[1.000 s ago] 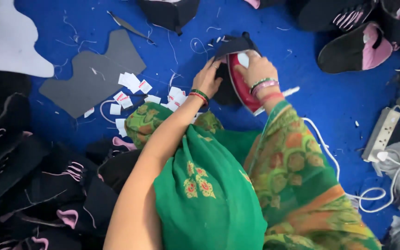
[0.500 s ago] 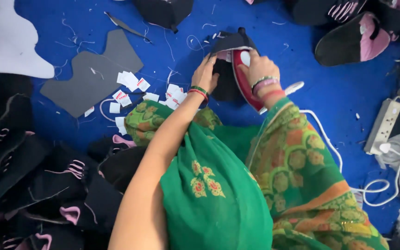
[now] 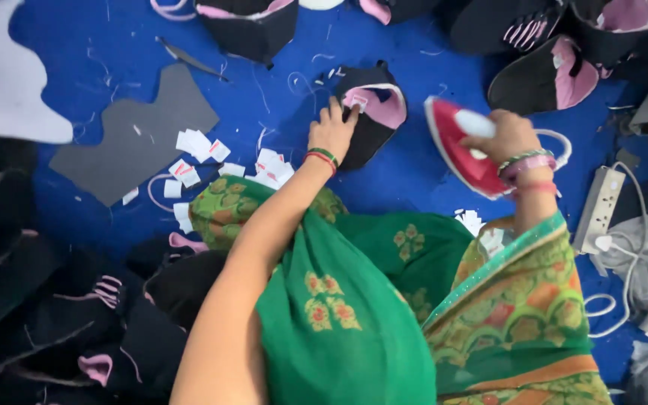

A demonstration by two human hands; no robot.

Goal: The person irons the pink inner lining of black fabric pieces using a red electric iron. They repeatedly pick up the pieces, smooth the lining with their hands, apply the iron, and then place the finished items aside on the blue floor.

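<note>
My left hand lay flat, fingers spread, on the black-and-pink cap piece; my right hand gripped the red iron, held just right of it.

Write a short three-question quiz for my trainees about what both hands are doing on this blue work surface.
1. True or false: the right hand grips the red iron.
2. What do the fingers of the left hand rest on?
A. the grey cut-out piece
B. the black and pink fabric piece
C. the white power strip
3. Fill in: the iron is held to the ____ of the fabric piece, off it.

Key: 1 true; 2 B; 3 right.
</note>
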